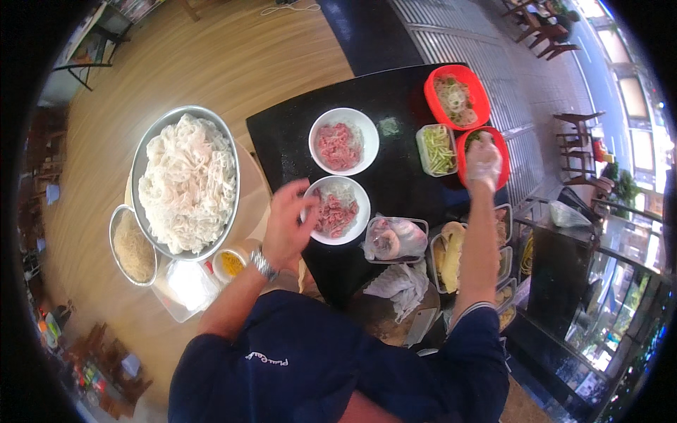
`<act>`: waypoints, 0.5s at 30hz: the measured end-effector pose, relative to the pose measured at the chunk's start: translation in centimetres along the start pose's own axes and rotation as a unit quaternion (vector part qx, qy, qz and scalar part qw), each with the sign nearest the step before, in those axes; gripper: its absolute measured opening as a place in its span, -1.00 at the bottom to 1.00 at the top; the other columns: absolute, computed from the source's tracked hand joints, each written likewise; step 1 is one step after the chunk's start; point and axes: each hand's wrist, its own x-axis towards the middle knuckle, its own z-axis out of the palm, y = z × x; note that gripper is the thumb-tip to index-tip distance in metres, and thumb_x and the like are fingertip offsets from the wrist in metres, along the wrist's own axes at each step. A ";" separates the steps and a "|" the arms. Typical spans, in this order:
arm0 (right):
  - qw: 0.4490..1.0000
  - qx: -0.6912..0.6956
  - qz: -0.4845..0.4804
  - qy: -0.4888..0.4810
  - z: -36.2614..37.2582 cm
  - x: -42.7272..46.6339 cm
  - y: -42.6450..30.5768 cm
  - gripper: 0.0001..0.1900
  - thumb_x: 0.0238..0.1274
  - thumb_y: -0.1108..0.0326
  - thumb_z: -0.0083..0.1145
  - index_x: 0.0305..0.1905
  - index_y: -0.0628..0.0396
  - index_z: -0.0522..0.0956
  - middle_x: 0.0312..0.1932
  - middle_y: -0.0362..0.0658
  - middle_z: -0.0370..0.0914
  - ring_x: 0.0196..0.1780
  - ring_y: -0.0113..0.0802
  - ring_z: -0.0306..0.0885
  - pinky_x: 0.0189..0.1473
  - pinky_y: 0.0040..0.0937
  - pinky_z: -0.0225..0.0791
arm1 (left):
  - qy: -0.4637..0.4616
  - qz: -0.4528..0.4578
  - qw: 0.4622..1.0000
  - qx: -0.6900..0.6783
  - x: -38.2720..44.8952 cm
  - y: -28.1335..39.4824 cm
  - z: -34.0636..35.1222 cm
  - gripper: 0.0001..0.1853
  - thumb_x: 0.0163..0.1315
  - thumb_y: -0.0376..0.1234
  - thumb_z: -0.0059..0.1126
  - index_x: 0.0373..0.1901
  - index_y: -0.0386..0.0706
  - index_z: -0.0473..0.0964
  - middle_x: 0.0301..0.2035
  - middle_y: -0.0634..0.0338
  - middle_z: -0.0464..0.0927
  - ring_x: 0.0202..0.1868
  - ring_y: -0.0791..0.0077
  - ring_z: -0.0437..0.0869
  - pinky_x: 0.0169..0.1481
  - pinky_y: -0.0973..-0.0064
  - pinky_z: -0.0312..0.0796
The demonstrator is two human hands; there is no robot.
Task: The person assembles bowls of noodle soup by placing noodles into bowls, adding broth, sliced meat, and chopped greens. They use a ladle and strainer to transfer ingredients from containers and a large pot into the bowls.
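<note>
My bare left hand (pixel 287 226), with a metal watch on its wrist, hovers at the left rim of a white bowl (pixel 355 233). Its fingers are apart and nothing shows in them. Sliced raw meat (pixel 334 215) lies over white noodles in that bowl. Just beyond stands a second white bowl (pixel 371 158) with raw meat (pixel 338 147) on noodles. My right hand (pixel 483 160), in a clear plastic glove, reaches into a red basket (pixel 504 164) that has green herbs at its far side. Its fingertips are hidden, so their grip cannot be made out.
Another red basket (pixel 432 100) holds sliced onion and greens, beside a tub of cut green stalks (pixel 438 150). A metal basin (pixel 138 209) of white noodles stands left. Bagged meat (pixel 396 239), a cloth (pixel 399 288), a cleaver (pixel 420 326) and food tubs (pixel 437 280) lie nearer me.
</note>
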 end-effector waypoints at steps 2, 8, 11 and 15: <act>0.993 -0.069 0.083 -0.055 0.3 2.0 3.5 -0.32 0.47 -0.05 0.04 0.56 -0.02 0.25 0.29 0.27 0.51 0.34 0.22 0.50 0.34 0.03 0.36 | -0.103 -0.026 0.994 -0.037 -4.1 2.2 -2.3 -0.80 0.21 -0.47 0.33 -0.12 -0.22 0.66 0.15 -0.03 0.56 0.18 0.04 0.60 0.27 0.19 0.46; 0.986 -0.109 0.009 -0.124 5.2 3.1 8.3 -0.22 0.44 -0.04 0.11 0.60 0.10 0.16 0.52 0.24 0.25 0.54 0.18 0.25 0.55 -0.12 0.16 | -0.192 -0.202 0.955 -0.106 -12.5 4.0 -10.0 -0.77 0.28 -0.48 0.31 -0.03 -0.23 0.65 0.02 0.04 0.66 0.08 0.19 0.69 0.17 0.36 0.53; 0.987 -0.139 -0.070 -0.049 7.6 3.7 11.8 -0.36 0.49 0.03 0.08 0.50 0.17 0.31 0.39 0.19 0.44 0.40 0.09 0.45 0.46 -0.16 0.28 | -0.153 -0.339 0.923 -0.099 -17.8 3.8 -14.1 -0.78 0.33 -0.46 0.29 0.00 -0.23 0.65 -0.03 0.12 0.69 0.04 0.35 0.70 0.12 0.40 0.55; 0.968 0.172 0.173 -0.053 9.1 6.0 16.0 -0.68 0.45 0.34 0.07 0.19 0.19 0.55 0.00 -0.05 0.68 -0.02 -0.19 0.67 -0.01 -0.24 0.52 | -0.147 -0.547 0.819 -0.092 -28.3 1.5 -17.7 -0.80 0.38 -0.41 0.26 -0.01 -0.24 0.66 -0.08 0.15 0.72 -0.09 0.49 0.72 0.02 0.42 0.57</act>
